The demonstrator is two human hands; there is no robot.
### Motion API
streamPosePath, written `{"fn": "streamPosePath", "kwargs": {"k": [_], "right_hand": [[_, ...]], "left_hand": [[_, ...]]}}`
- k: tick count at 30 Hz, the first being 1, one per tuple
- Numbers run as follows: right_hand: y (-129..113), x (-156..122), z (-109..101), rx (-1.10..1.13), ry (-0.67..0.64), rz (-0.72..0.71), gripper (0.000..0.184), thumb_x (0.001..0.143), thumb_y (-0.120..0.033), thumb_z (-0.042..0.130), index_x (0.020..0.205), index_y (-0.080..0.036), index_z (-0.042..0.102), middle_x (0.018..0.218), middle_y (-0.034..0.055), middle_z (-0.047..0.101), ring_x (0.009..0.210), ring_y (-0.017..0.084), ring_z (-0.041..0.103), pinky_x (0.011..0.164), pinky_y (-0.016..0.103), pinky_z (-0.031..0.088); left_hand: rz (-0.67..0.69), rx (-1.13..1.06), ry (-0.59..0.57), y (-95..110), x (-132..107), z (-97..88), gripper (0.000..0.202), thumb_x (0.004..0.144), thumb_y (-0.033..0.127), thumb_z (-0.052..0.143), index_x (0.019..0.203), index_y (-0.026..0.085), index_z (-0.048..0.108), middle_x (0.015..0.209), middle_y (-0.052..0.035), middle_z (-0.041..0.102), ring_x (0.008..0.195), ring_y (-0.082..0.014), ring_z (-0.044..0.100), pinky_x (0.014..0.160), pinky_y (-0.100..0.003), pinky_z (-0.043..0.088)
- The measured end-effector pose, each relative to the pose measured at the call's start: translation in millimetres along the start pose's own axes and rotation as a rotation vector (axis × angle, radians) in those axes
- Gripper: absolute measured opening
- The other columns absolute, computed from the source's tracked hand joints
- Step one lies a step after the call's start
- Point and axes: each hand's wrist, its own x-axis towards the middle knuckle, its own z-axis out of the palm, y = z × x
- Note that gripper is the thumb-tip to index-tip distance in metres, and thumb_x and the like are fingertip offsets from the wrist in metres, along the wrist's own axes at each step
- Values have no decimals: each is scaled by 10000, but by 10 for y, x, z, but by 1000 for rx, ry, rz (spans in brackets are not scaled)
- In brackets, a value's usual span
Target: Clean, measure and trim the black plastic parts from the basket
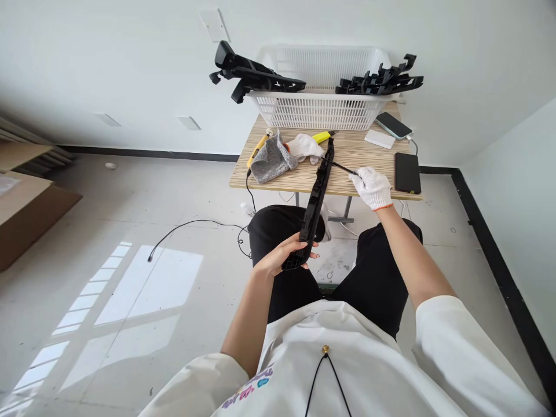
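My bare left hand (pixel 284 255) grips the near end of a long black plastic part (pixel 316 197), which slants from above my lap up to the small wooden table (pixel 278 179). My right hand (pixel 372 186), in a white glove with an orange cuff, pinches a thin dark tool (pixel 341 167) whose tip touches the part's upper section. Both hands are closed on what they hold.
A white mesh basket (pixel 321 110) at the table's back carries black plastic parts (pixel 249 75) on its left rim and more parts (pixel 380 81) on its right. A grey cloth (pixel 271 159), spare white glove (pixel 306 147), yellow tools, two phones (pixel 407 172) and a white card lie nearby. Cardboard boxes (pixel 26 202) stand far left; a cable (pixel 191 226) crosses the floor.
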Motion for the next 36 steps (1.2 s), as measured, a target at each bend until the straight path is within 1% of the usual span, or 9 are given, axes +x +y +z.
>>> {"fn": "streamPosePath", "kwargs": {"k": [8,11,14,16,20,24,27,31,36], "right_hand": [[-4,-14,-12,27,-4,-13,398,988,-485,441,1036,-191,705,969,87,704,796,219,613,644,311,343],[5,-22,-44,49,-12,-44,389,991,-480,447,1035,-193,705,976,86,708,808,216,627,661,304,370],[32,-12,-106,51,-61,-80,380,1003,-463,436,1076,-200,700,976,79,710,794,202,639,664,291,393],[68,13,-145,69,-89,-93,368,1005,-464,441,1065,-212,702,958,64,706,766,189,646,640,279,402],[163,114,-194,128,-87,-49,343,1018,-422,434,1152,-229,683,1047,64,696,775,163,668,645,256,445],[231,248,-208,126,-115,-106,367,1028,-397,407,1231,-221,657,1058,76,701,771,178,677,647,276,471],[265,320,-218,101,-146,-140,391,1027,-390,398,1312,-233,616,1070,80,712,791,203,687,653,306,490],[310,351,-271,114,-207,-172,394,1015,-384,410,1333,-258,605,1066,75,722,844,223,698,659,330,514],[328,359,-394,21,-181,-215,414,1012,-391,409,1320,-215,623,1047,92,727,810,223,696,636,332,500]], "left_hand": [[-49,-109,-4,-59,86,58,535,868,256,655,1356,172,455,1147,-165,699,1061,-300,699,777,-369,610],[-89,-124,-24,-50,167,57,554,870,275,660,1362,180,423,1162,-183,695,1033,-328,712,656,-348,619],[-107,-100,-32,30,308,22,600,866,312,667,1384,210,380,1193,-188,676,991,-350,725,463,-257,556],[-114,-78,-32,109,430,-11,615,873,334,657,1399,223,359,1189,-183,673,967,-353,731,412,-225,519],[-97,-62,-38,251,655,-71,562,874,322,635,1370,209,394,1155,-156,667,929,-341,733,395,-216,496],[-102,-124,-120,291,771,-106,558,833,266,649,1350,203,447,1041,-110,670,823,-272,727,393,-188,446],[-111,-156,-143,283,785,-105,503,834,258,640,1312,207,491,1004,-92,668,773,-224,709,393,-166,413],[-140,-167,-138,277,762,-102,456,835,247,633,1276,210,523,1010,-86,667,808,-221,705,403,-157,412],[-118,-190,-165,218,757,-164,440,847,255,640,1270,203,531,1030,-89,657,818,-222,708,405,-155,418]]}}
